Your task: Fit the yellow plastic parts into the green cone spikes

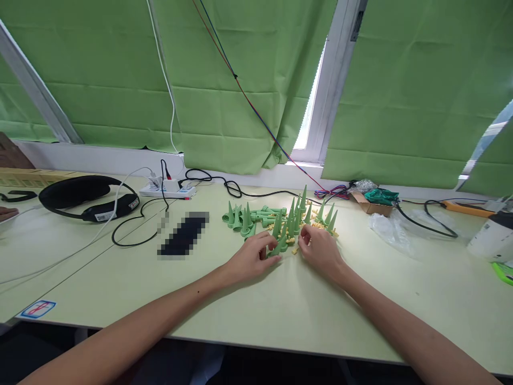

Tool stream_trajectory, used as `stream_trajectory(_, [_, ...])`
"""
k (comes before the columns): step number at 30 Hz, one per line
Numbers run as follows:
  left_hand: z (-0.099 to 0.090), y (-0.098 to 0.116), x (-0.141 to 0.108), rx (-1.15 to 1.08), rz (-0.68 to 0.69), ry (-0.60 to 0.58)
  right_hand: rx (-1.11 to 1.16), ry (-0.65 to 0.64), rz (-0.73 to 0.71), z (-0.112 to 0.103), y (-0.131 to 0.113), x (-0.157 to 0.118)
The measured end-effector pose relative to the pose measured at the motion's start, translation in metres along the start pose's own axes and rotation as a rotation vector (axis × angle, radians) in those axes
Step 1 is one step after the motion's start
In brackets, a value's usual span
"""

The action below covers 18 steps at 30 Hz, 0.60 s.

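Observation:
A cluster of green plastic cones [297, 222] stands on the table, with small yellow pieces [294, 251] scattered among them. My left hand [254, 255] is at the near left of the cluster, its thumb and fingers curled round a tilted green cone [277, 248]. Close by on the right, my right hand [320, 248] has its fingertips pressed together beside the cones. Whatever lies in that pinch is too small or hidden to make out. Green tubular parts [270, 213] lie in a heap behind my left hand.
On the left are a black headset [90, 200], a power strip [168, 188] with cables, and a pixelated dark object [184, 235]. A small cardboard box [372, 205], a clear plastic bag [388, 232] and a white cup [492, 238] stand right. Another person's hand [7, 214] shows far left.

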<state>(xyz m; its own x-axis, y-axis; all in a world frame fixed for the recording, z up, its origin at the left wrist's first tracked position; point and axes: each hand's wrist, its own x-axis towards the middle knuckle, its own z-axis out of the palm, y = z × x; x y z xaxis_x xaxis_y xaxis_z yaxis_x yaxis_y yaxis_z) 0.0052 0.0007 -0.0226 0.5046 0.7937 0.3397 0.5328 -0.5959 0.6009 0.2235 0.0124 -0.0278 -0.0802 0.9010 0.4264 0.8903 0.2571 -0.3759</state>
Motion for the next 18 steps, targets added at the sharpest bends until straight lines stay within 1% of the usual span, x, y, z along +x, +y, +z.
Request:
stream_trajectory(3, [-0.0001, -0.0010, 0.0009, 0.056, -0.019, 0.016, -0.053, -0.002, 0.028, -0.0003, 0.0027, 0.0016])
stream_trajectory(9, [0.0009, -0.0032, 0.0024, 0.087, -0.070, -0.015, -0.177, -0.020, 0.061, -0.0006, 0.0038, 0.0022])
stream_trajectory(12, [0.0010, -0.0033, 0.0023, 0.096, -0.079, -0.022, -0.273, -0.015, 0.087, -0.0020, 0.0040, 0.0031])
stream_trajectory(18, [0.0005, -0.0024, 0.0017, 0.117, -0.079, -0.010, -0.447, -0.056, 0.155, -0.0001, 0.0078, 0.0056])
